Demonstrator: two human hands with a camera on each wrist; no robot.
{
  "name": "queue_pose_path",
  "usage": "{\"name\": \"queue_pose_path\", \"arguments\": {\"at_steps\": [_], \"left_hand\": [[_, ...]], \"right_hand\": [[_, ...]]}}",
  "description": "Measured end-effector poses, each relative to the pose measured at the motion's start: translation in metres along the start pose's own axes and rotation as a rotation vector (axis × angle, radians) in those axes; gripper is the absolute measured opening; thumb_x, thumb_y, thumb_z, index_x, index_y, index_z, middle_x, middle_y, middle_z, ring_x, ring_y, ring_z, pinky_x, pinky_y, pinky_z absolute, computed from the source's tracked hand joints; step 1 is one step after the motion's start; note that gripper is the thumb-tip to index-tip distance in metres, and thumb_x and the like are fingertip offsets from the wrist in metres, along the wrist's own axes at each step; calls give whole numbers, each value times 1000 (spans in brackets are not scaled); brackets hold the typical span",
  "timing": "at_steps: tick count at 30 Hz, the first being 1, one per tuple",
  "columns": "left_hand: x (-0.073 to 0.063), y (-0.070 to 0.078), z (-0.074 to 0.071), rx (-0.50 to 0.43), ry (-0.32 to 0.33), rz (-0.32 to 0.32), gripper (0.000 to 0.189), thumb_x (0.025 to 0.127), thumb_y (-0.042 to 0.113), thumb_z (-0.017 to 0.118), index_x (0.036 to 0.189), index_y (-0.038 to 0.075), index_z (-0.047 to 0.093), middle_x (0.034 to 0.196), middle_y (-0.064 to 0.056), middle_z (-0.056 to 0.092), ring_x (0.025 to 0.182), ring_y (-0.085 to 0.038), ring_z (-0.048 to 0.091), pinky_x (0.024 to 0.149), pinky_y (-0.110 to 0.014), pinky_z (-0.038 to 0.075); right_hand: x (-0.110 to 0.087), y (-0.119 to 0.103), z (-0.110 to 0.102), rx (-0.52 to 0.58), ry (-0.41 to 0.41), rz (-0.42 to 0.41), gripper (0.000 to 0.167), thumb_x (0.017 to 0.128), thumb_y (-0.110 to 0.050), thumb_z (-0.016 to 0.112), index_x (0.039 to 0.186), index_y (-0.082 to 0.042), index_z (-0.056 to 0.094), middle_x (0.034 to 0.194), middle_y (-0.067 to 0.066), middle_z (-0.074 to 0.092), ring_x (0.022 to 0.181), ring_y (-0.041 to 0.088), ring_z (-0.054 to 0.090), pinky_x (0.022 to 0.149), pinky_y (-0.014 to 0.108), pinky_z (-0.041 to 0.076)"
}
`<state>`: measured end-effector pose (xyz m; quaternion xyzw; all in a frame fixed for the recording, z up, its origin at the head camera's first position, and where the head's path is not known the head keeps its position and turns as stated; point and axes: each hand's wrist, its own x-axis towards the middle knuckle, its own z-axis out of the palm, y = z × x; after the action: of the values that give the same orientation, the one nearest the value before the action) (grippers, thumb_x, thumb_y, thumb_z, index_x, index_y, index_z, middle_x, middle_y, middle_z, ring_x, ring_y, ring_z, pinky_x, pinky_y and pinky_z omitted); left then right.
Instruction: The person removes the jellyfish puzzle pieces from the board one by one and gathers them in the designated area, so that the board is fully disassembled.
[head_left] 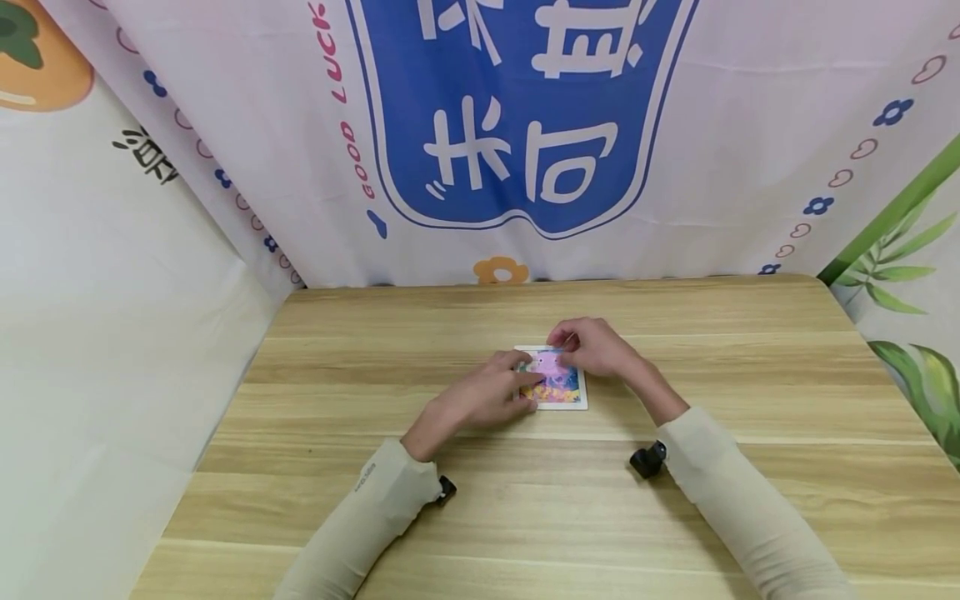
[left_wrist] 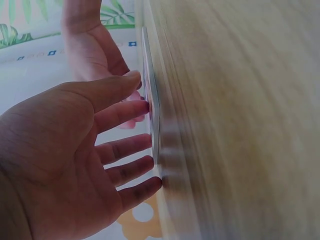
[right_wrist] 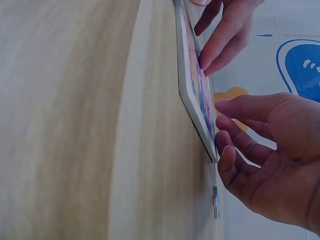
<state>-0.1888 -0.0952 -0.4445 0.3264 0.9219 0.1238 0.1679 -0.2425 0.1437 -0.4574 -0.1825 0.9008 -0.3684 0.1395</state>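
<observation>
A small square picture board (head_left: 557,393) with a white border and a pink cartoon figure lies flat on the wooden table. My left hand (head_left: 491,392) reaches over its left side, fingers spread and fairly straight. In the left wrist view, fingertips (left_wrist: 150,141) of that hand meet the board's face and edge. At the far right corner of the board is my right hand (head_left: 596,346), its fingers loosely bent. The right wrist view shows its thumb and index finger apart, close over the picture, with nothing visible between them. Seen side-on, the board (right_wrist: 184,75) is thin.
The wood-grain table (head_left: 360,350) ends at a printed curtain (head_left: 300,167) along its far side. A white cloth (head_left: 112,333) hangs at the left. Small black wrist cameras sit under both sleeves (head_left: 738,492), low over the table.
</observation>
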Motion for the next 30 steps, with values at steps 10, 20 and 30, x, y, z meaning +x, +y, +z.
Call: {"name": "queue_pose_path", "arguments": {"at_steps": [10, 20, 30], "left_hand": [[0, 0, 1, 3, -8, 1, 53, 109, 39, 64, 159, 20, 55, 170, -13, 41, 158, -32, 39, 128, -49, 39], [-1, -1, 1, -9, -8, 3, 54, 109, 38, 63, 159, 20, 54, 171, -13, 40, 159, -31, 37, 128, -48, 41], [-1, -2, 2, -23, -19, 5, 54, 110, 37, 63, 160, 21, 53, 172, -13, 38, 160, -31, 34, 128, -48, 40]], "right_hand": [[0, -2, 4, -44, -24, 0, 24, 97, -6, 76, 120, -10, 76, 118, 10, 76, 108, 27, 68, 99, 46, 57], [-5, -8, 5, -114, -5, -42, 26, 97, -7, 76, 123, -9, 78, 117, 10, 78, 105, 25, 71, 96, 44, 60], [-3, -9, 7, -132, -12, -36, 30, 95, -6, 79, 125, -8, 77, 117, 9, 78, 104, 23, 71, 95, 42, 61]]}}
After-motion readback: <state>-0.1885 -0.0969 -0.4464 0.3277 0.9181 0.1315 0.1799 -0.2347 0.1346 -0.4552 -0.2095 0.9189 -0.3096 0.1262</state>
